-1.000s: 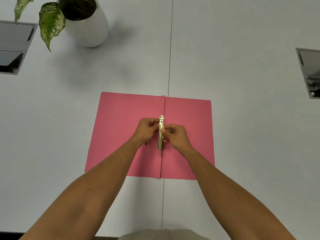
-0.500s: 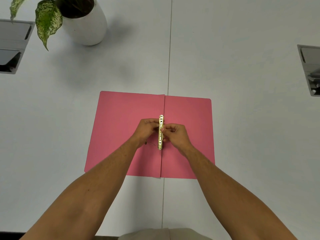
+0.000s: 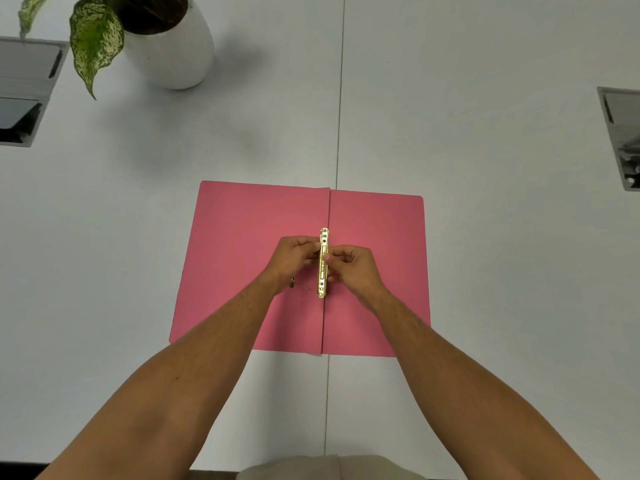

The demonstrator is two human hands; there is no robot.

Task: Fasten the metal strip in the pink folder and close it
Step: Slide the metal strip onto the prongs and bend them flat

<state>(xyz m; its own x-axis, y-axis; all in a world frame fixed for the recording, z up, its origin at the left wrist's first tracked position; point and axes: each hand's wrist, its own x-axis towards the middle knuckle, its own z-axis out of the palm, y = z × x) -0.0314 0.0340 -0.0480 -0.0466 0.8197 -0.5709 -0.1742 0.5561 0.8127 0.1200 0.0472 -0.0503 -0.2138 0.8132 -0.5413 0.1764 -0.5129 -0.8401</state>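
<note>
Both hands on the fastener, folder lying open

Long gold perforated metal strip (image 3: 323,263) runs along the flat pink card folder's (image 3: 242,258) spine; left hand (image 3: 294,259) and right hand (image 3: 351,268) pinch it from opposite sides.

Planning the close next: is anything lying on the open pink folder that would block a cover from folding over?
Only the hands: left hand and right hand pinch the gold metal strip at the fold of the pink paper folder. Nothing else blocks it.
</note>
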